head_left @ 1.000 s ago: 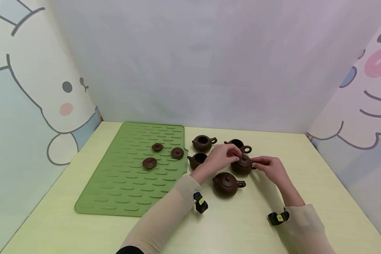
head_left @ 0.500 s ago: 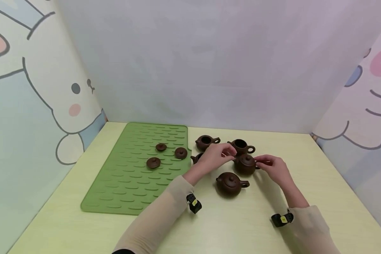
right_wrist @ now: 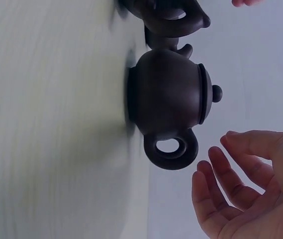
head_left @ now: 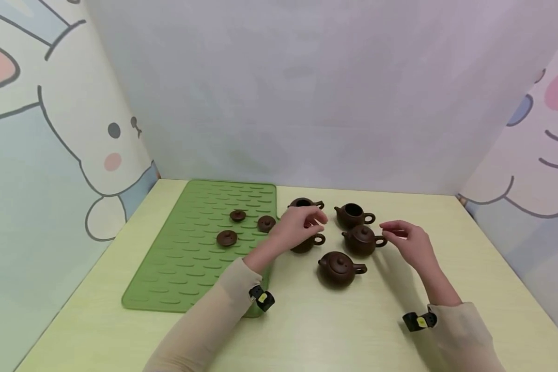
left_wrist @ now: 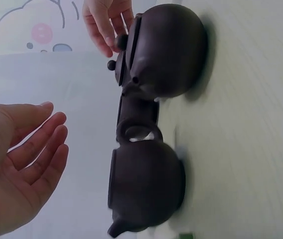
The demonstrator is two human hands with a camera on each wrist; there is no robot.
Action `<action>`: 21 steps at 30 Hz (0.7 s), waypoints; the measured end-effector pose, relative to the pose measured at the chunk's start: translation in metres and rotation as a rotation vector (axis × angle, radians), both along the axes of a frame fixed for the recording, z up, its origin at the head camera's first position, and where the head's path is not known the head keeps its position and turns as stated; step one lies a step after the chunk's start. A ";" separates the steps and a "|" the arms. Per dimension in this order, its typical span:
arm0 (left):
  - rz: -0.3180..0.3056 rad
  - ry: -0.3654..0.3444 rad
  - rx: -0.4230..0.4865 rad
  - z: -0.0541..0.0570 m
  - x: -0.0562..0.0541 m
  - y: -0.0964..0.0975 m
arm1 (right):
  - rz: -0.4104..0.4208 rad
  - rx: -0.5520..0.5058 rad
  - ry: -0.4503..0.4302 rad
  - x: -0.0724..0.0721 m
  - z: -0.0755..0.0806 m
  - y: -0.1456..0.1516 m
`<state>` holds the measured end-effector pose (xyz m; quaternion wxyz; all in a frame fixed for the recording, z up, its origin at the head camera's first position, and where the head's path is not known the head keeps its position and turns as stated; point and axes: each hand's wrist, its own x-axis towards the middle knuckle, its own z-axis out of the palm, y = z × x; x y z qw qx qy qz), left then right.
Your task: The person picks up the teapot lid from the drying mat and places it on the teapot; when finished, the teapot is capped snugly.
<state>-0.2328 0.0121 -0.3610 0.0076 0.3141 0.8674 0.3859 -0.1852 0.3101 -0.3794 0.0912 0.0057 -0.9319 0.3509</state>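
Shown with relaxed left hand drawn leftward over a lidless teapot, and loose-fingered right hand now off the handle of a lidded teapot between them. Flanked, left of both, by three lids unmoved on a green mat.

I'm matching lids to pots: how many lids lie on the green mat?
3: the back lid, the front lid, and the rightmost lid near the left hand. The left sleeve may hide others.

2 lidded teapots, 3 open-top pots, dk brn, upright on tbl.
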 end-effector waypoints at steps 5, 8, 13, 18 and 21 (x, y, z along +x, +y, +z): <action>0.034 -0.026 0.010 0.002 0.001 -0.022 | -0.017 -0.009 0.020 0.002 0.005 -0.001; 0.052 -0.053 0.022 0.003 0.001 -0.035 | -0.019 -0.018 0.026 0.002 0.006 -0.003; 0.076 -0.083 0.048 0.002 0.001 -0.056 | 0.001 -0.043 0.046 0.002 0.010 -0.010; 0.103 -0.078 0.028 -0.001 0.002 -0.075 | 0.016 -0.056 0.048 0.001 0.014 -0.020; 0.126 -0.068 0.006 -0.003 0.001 -0.086 | 0.024 -0.053 0.046 0.000 0.014 -0.026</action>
